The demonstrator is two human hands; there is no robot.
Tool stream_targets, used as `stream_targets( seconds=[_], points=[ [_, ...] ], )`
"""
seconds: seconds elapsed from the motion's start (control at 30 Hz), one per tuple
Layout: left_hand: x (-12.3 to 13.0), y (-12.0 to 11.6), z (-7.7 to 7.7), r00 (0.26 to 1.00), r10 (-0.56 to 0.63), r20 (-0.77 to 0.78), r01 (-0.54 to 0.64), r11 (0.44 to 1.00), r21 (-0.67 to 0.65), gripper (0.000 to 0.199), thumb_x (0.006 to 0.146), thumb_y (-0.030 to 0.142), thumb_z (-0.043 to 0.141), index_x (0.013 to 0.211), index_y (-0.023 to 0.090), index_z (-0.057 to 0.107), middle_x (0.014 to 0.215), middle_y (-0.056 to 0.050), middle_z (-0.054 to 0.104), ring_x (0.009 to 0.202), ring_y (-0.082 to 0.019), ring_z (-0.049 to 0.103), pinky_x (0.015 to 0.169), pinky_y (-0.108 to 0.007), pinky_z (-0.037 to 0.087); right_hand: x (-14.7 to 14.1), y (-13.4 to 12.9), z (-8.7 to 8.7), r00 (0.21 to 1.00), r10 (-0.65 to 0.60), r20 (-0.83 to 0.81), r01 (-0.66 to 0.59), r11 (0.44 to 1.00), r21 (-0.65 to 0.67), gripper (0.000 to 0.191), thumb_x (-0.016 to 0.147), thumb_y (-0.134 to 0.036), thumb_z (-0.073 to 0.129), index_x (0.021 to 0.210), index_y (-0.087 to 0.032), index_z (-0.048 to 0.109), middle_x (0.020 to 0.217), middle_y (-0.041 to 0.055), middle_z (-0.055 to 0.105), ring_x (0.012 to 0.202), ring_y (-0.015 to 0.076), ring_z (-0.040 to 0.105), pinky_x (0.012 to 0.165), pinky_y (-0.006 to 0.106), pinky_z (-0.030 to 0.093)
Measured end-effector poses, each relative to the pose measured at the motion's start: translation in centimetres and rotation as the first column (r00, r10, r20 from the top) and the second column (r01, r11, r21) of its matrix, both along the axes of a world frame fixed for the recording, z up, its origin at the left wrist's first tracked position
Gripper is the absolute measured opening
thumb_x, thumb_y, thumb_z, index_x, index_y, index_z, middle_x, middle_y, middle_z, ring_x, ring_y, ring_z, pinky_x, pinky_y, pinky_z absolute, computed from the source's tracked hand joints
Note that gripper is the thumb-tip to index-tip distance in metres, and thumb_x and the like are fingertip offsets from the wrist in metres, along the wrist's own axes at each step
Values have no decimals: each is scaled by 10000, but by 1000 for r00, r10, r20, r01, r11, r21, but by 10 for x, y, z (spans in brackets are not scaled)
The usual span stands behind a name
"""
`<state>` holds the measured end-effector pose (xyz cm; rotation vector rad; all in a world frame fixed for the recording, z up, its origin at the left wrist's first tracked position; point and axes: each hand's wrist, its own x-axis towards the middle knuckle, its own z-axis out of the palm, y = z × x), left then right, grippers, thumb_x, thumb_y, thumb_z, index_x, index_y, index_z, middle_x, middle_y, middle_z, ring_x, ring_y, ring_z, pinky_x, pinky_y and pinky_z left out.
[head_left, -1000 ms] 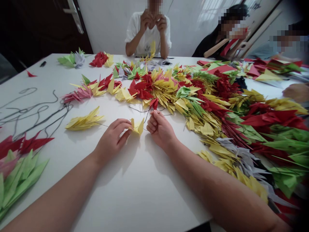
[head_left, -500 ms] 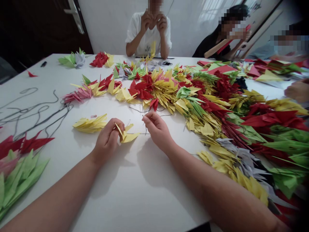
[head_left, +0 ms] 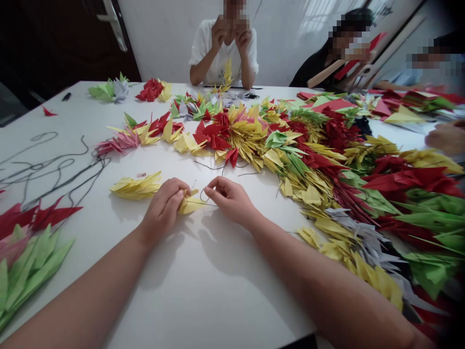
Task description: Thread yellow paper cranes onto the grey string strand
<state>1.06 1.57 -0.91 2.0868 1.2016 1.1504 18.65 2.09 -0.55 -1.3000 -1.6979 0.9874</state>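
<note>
My left hand [head_left: 164,204] is closed on a yellow folded paper crane [head_left: 190,205], pinching it just above the white table. Fingers cover much of its shape. My right hand [head_left: 232,198] pinches a dark thread [head_left: 202,195], which makes a small loop by the fingertips close to the crane. A stretch of thread also runs between the two hands. Behind my left hand lies a row of yellow paper cranes [head_left: 133,186], packed one against another on the table.
A big heap of red, yellow and green paper cranes [head_left: 308,155] spreads across the middle and right. Green cranes [head_left: 32,271] lie at the left front, with loose black threads [head_left: 61,167] behind them. A person in white [head_left: 223,53] sits opposite; others work at the right.
My right hand has come left and slightly down, nearer the left hand, and the thread now loops at its fingertips. My left fingers have closed further over the yellow crane.
</note>
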Motion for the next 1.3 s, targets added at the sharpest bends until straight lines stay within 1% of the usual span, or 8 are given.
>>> stream_targets(
  seconds=[0.23,0.43,0.53,0.73,0.9,1.07,1.17,1.3],
  points=[
    [-2,0,-7,989,-45,-143,45,999,-9,538,751,512,515,1174,212,370,1202,-83,443,1083,-215,443,901,-353,392,-1,0,-1,995,-23,93,23,1000,-1,144,766,-346,503,742,-208,531,509,-65,399,484,78,354,487,214,253],
    [6,0,-8,901,-8,-433,18,1000,18,431,770,451,534,1109,202,439,962,-57,567,918,-210,527,823,-353,420,1,5,-2,955,-146,-257,160,986,34,90,743,-285,530,721,-200,510,519,-68,360,489,71,325,487,216,246],
    [4,3,-8,904,72,-422,8,983,184,347,808,417,497,1079,204,463,978,-62,579,922,-210,529,834,-351,411,4,6,1,862,-187,-470,227,973,29,72,740,-269,537,752,-211,496,522,-73,328,462,65,276,455,214,221],
    [-1,2,-4,824,359,-438,-157,888,433,302,811,316,494,1093,209,491,1054,-95,574,1042,-282,470,942,-446,305,11,15,4,533,-393,-749,481,869,-113,108,748,-199,514,794,-231,422,570,-71,326,437,53,272,403,187,209],
    [-1,2,-5,793,462,-397,-242,837,491,262,829,293,452,1076,223,507,1026,-94,570,1062,-290,438,963,-461,268,21,22,1,447,-446,-775,557,817,-149,81,764,-178,478,777,-227,415,573,-67,320,438,51,279,411,169,245],
    [-1,3,-4,821,458,-341,-269,837,476,208,828,307,446,1004,231,528,978,-89,556,1037,-279,439,973,-452,263,33,31,-4,514,-496,-700,688,726,-8,63,765,-170,437,798,-224,435,664,-34,390,570,75,406,552,196,376],
    [-2,4,-4,797,464,-385,-248,834,493,191,839,299,415,955,198,527,933,-100,554,984,-276,456,966,-449,278,37,29,-3,636,-594,-492,758,599,258,138,758,-210,475,895,-224,461,923,38,474,928,145,489,805,310,414],
    [-2,5,-6,773,460,-438,-162,810,564,125,839,252,401,898,190,492,865,-81,549,856,-244,487,898,-430,344,24,9,6,758,-642,-114,500,459,735,314,781,-313,493,1074,-204,457,1297,129,313,1294,257,232,1012,494,254]
  ],
)
